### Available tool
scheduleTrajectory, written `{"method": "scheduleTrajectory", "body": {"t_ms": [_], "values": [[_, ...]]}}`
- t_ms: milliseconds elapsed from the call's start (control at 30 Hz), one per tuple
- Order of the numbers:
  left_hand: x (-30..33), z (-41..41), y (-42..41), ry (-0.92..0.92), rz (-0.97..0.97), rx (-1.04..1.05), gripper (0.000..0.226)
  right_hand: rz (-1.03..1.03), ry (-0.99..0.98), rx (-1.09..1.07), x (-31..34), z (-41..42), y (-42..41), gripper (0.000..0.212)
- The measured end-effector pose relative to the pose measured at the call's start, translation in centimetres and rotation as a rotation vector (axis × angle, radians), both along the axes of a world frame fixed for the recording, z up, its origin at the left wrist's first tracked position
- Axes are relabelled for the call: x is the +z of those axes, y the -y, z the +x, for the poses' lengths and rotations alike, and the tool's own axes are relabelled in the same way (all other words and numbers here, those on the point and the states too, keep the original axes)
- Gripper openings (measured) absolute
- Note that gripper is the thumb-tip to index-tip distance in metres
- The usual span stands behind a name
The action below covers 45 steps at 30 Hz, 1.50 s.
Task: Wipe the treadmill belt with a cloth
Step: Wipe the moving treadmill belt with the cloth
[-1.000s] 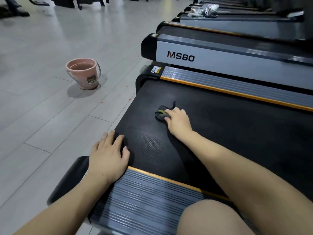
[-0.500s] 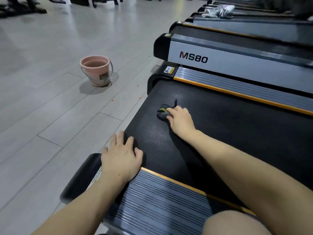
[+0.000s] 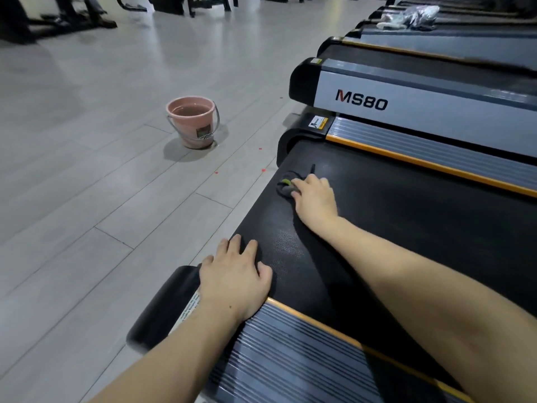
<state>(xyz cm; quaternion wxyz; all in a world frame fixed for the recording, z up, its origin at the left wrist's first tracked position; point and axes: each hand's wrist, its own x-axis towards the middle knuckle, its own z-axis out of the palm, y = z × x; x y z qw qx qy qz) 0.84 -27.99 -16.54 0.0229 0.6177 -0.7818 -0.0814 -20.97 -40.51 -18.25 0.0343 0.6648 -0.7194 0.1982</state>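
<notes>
Wiping is under way at the rear end of the treadmill belt (image 3: pixel 392 228). Right hand (image 3: pixel 315 197) presses a small dark cloth (image 3: pixel 286 187) with a green patch onto the belt, fingers bent over its near edge; cloth sits close to the belt's rear edge, toward the far side rail (image 3: pixel 430 149). Left hand (image 3: pixel 236 279) lies flat, fingers straight and spread, holding nothing, braced where the near side rail (image 3: pixel 290 353) meets the belt and the black end cap (image 3: pixel 162 309). Change over the last second: hardly any in the hands' relation to the belt. Cloth and right hand sit on the same spot near the rear edge in all three frames; left hand keeps its brace. What shifts is the view, which swings left, so the pink bucket (image 3: pixel 193 122) holding water, out on the grey floor (image 3: pixel 87 199), drifts rightward in frame. Judgement: the stroke is paused or very short here; only this rear corner is being worked, and most of the belt toward the right looks not yet covered.
</notes>
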Motion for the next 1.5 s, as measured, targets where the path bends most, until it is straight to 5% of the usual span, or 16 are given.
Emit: {"method": "scheduleTrajectory", "body": {"t_ms": [200, 267, 433, 700, 933, 1133, 1267, 1367, 1500], "values": [[0.0, -0.1, 0.0, -0.01, -0.017, 0.011, 0.051, -0.024, -0.03, 0.566, -1.1, 3.2, -5.6, 0.04], [-0.1, -0.1, 0.0, 0.009, -0.028, 0.005, 0.053, -0.036, -0.092, 0.55, -1.2, 1.8, -2.6, 0.043], [-0.3, -0.1, 0.1, 0.017, -0.043, 0.004, 0.052, 0.003, 0.01, 0.04, -0.3, -0.6, 3.4, 0.03], [-0.2, -0.2, 0.2, 0.017, -0.037, -0.002, 0.053, -0.029, 0.018, 0.598, -1.6, 3.1, -4.8, 0.041], [-0.1, -0.3, 0.2, 0.032, -0.04, -0.019, 0.047, -0.018, 0.039, 0.027, -0.5, -3.6, 0.7, 0.031], [-0.1, -0.1, 0.1, 0.02, -0.035, -0.019, 0.044, -0.09, 0.09, 0.378, -1.4, 1.4, -13.1, 0.034], [-0.1, -0.1, 0.0, 0.01, -0.055, -0.028, 0.039, -0.047, 0.008, 0.483, -1.2, -0.9, -14.0, 0.036], [-0.1, 0.0, -0.2, 0.026, -0.079, -0.05, 0.041, -0.021, -0.117, 0.224, -0.5, -6.0, -11.2, 0.035], [0.1, -0.1, -0.2, 0.027, -0.08, -0.099, 0.04, 0.073, 0.008, -0.155, 0.7, -12.2, -12.4, 0.035]]}}
